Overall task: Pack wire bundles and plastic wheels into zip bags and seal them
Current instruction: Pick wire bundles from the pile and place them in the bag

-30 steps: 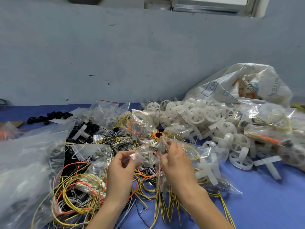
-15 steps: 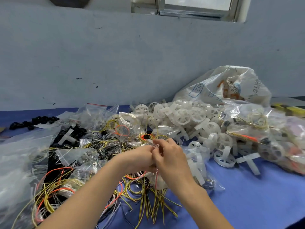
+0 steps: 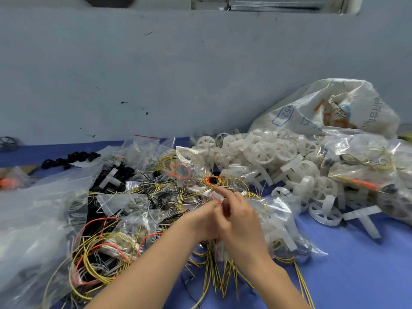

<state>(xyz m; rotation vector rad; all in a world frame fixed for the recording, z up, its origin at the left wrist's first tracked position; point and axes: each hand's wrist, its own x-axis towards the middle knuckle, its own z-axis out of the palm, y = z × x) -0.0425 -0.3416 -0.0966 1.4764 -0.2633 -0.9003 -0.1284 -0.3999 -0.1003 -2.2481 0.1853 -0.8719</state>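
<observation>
Hands first: found left hand point(image 3: 200, 221) and right hand point(image 3: 242, 224) pressed together mid-table, both gripping one small zip bag point(image 3: 219, 250). Saw left fingers pinching its top edge; right fingers curled on it too, index finger point(image 3: 219, 192) raised. Motion blur there: zip state unreadable, contents unreadable. Saw bag body hanging below the hands, over loose yellow-black wire ends point(image 3: 223, 277) on the blue table point(image 3: 356, 275).

Surroundings: noted tangled wire bundles point(image 3: 95, 253), yellow, orange and black, left of the forearms, partly under clear bags. Noted plastic wheels point(image 3: 265, 152) heaped back right, touching a white woven sack point(image 3: 330, 108) against the wall. Saw filled zip bags point(image 3: 361, 161) stacked far right, wheels and wire inside. Saw another clear bag point(image 3: 281, 215) just right of the right hand, white T pieces inside. Spotted one loose white T piece point(image 3: 365, 219) flat on the table near the heap, well apart from the hands. Spotted big clear bag point(image 3: 33, 219) far left, row of black parts point(image 3: 71, 158) behind it, more red-strip zip bags point(image 3: 145, 150) behind the wire tangle. Spotted orange wire coil point(image 3: 180, 171) bagged beyond the hands, dark wheel point(image 3: 9, 142) at the far-left edge.
</observation>
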